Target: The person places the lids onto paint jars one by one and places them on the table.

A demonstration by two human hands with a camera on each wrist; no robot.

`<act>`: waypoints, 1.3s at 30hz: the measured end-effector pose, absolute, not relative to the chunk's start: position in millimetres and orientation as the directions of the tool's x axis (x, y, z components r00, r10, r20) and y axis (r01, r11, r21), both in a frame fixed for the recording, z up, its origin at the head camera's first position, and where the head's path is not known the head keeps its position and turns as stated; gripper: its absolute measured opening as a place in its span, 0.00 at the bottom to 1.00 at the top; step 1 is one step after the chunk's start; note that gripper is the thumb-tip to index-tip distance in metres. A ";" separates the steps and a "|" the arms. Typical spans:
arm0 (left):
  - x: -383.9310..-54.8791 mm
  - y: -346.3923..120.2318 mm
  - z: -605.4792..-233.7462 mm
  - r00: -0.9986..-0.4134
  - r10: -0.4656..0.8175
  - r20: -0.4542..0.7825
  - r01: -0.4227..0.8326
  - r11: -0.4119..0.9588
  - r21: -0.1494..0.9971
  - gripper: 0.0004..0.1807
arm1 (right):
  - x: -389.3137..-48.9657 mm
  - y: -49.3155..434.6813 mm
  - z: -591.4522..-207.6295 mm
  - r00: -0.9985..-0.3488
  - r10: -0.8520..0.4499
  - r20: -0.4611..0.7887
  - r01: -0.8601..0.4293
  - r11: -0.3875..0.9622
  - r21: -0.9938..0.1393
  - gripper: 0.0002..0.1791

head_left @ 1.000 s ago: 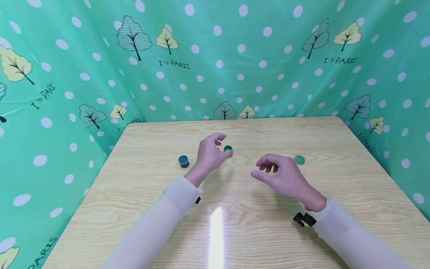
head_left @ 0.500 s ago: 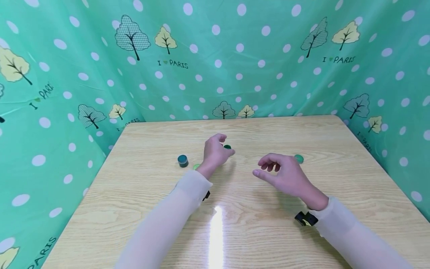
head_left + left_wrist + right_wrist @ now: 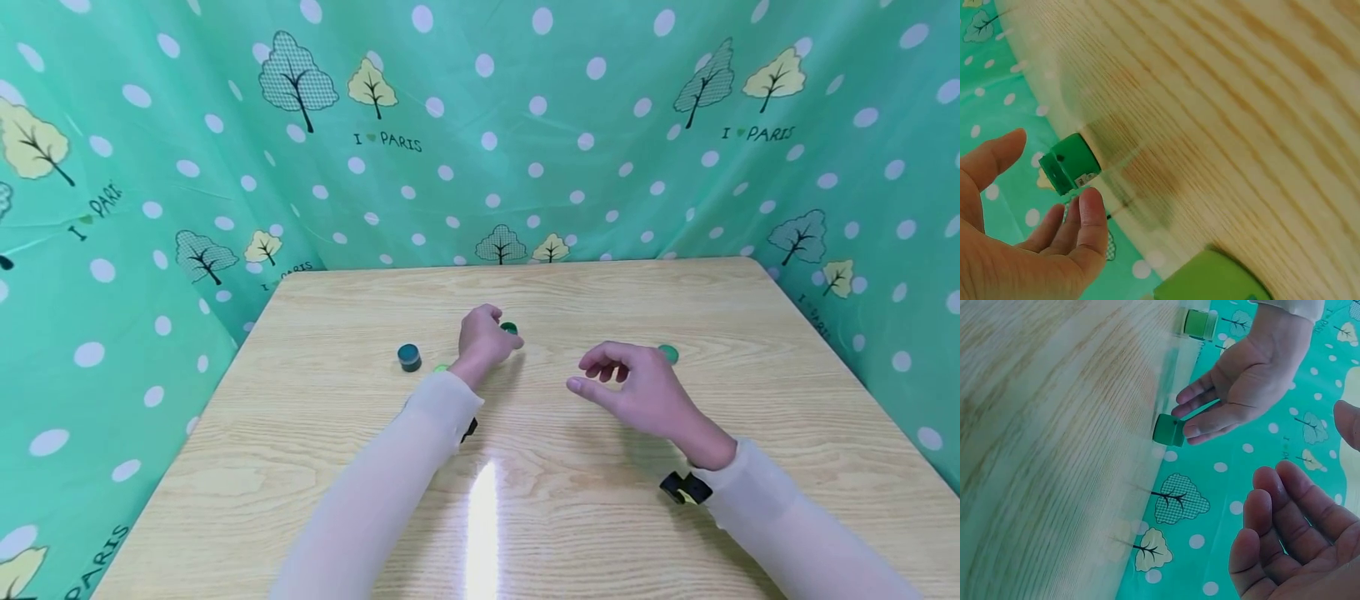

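Observation:
My left hand (image 3: 483, 337) reaches over the table, its fingers and thumb spread around a small dark green jar (image 3: 508, 328). In the left wrist view this green jar (image 3: 1071, 164) stands just beyond my fingertips; whether they touch it I cannot tell. A light green jar (image 3: 441, 368) is mostly hidden behind my left wrist, with part of it showing as a light green side (image 3: 1210, 278). My right hand (image 3: 637, 387) hovers with loosely bent fingers and holds nothing. A green round lid or jar top (image 3: 668, 354) lies just beyond its knuckles.
A dark blue jar (image 3: 409, 357) stands left of my left hand. The wooden table (image 3: 300, 467) ends at a polka-dot cloth (image 3: 525, 192) hung behind and along both sides. A bright light reflection crosses the table's front.
My left hand has moved right and its wrist has shifted, so the light green jar shows behind it. My right hand has stayed nearly still.

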State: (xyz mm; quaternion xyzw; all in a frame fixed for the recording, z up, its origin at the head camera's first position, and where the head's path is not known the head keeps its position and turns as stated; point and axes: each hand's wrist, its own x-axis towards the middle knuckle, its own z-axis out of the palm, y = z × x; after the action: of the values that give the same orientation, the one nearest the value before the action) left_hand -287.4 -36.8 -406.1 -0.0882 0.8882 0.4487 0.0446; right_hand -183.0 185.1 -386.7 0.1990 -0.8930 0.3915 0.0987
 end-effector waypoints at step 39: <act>-281.7 -29.7 -403.1 -0.984 -0.072 -0.165 -0.173 0.633 0.754 0.13 | -188.7 189.6 -390.6 -0.907 -0.268 0.324 -0.419 0.638 -0.646 0.13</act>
State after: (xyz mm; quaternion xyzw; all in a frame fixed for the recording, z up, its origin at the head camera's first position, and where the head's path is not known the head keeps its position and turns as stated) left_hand -281.7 -29.7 -403.1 -0.0680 0.9017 0.4229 0.0598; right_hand -188.7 189.6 -390.6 0.1910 -0.8995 0.3801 0.0992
